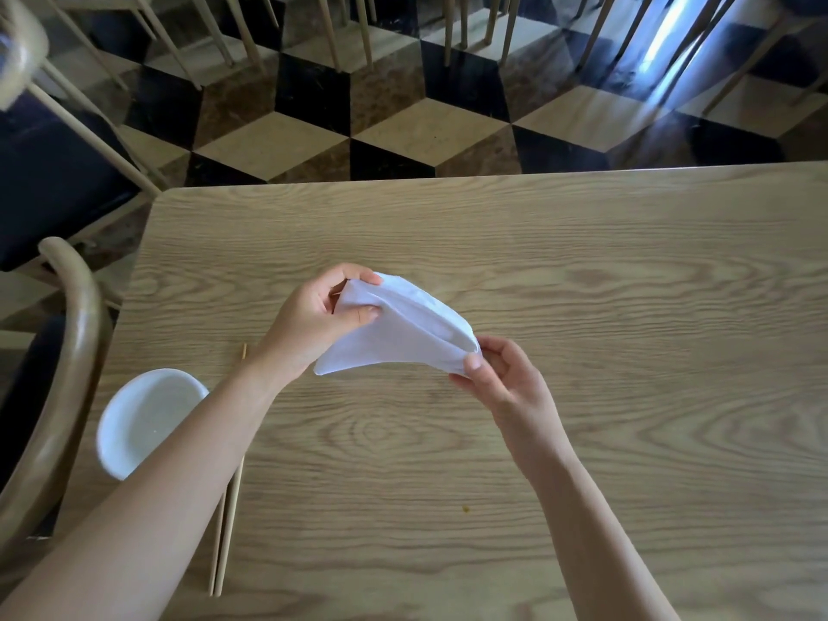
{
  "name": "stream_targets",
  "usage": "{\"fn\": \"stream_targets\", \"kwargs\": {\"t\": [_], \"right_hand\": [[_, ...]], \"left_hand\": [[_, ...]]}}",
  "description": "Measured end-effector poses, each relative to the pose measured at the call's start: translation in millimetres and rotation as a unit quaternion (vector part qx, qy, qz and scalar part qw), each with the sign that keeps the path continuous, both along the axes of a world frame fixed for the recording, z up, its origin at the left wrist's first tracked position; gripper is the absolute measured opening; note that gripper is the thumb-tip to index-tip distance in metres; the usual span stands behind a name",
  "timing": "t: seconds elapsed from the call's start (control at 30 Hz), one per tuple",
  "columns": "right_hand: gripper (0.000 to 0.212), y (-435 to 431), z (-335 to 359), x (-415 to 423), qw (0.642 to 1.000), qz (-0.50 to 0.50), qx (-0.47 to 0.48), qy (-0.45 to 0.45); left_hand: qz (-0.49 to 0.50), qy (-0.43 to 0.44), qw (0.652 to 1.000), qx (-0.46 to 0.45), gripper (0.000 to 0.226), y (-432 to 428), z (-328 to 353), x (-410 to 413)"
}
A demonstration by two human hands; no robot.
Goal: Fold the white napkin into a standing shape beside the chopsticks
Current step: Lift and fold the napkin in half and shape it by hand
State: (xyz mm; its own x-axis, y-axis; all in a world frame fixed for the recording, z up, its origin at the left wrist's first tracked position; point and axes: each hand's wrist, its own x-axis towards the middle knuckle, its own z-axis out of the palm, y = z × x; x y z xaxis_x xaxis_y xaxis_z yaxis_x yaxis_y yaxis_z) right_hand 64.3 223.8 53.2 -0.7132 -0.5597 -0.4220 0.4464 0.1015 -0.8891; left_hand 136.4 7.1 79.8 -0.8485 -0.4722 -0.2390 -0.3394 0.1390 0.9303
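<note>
Restaurant dining room, wooden table [582, 244], many chairs [53, 172], checkered tile floor [385, 127]

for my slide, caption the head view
Both hands, left and right, hold a folded white napkin above the table.

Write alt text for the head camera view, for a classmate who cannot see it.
Two bare hands hold a partly folded white napkin above a wooden table, the left hand pinching its far end and the right hand its near end. Chopsticks and a white bowl lie at the left, partly hidden by the left forearm.
</note>
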Motion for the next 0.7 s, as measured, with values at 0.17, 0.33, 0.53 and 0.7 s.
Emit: {"fn": "stream_targets", "kwargs": {"t": [0.17,0.33,0.53,0.7], "right_hand": [[0.029,-6,5,-4,0.995,-0.039,0.043,0.085],[0.016,-9,16,-11,0.988,-0.075,0.040,0.131],[0.008,-1,35,-26,0.995,-0.036,-0.040,0.079],[0.014,-2,41,-34,0.995,-0.039,-0.088,0.040]], "left_hand": [[-0.036,-0.038,0.994,-0.095,0.035,-1,8,-1],[-0.083,-0.067,0.969,-0.225,0.045,4,19,-4],[-0.105,-0.079,0.951,-0.281,0.041,2,30,-5],[-0.092,-0.094,0.912,-0.389,0.032,9,40,-8]]}}
